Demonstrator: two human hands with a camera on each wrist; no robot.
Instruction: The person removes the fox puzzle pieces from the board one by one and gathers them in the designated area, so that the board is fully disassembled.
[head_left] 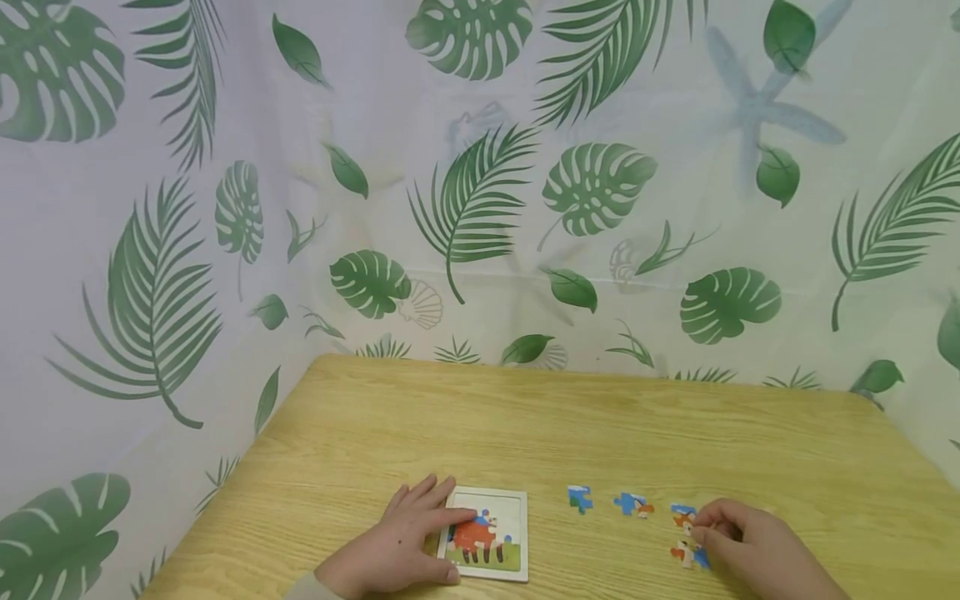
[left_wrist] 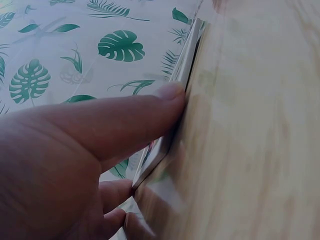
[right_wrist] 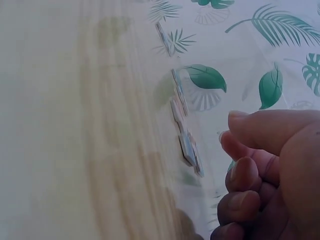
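Note:
My left hand (head_left: 393,542) lies over the left side of a square jigsaw tray (head_left: 524,533), its fingers stretched out. The index finger reaches across the picture, while the thumb touches the near edge. In the left wrist view the thumb presses against the pale side of the tray (left_wrist: 186,62). Inside it is a partly assembled picture (head_left: 474,537) with a red body, dark legs and green ground. On the right, my right hand (head_left: 750,542) hovers by two loose jigsaw pieces (head_left: 683,553), fingers loosely bent. Its thumb (right_wrist: 255,127) and index fingertip hold nothing in the right wrist view.
Two more loose pieces lie between the tray and the right hand: a blue and green piece (head_left: 579,497) and a blue and orange piece (head_left: 632,503). The wooden table (head_left: 480,417) meets a leaf-patterned curtain (head_left: 495,317) at its back and left sides.

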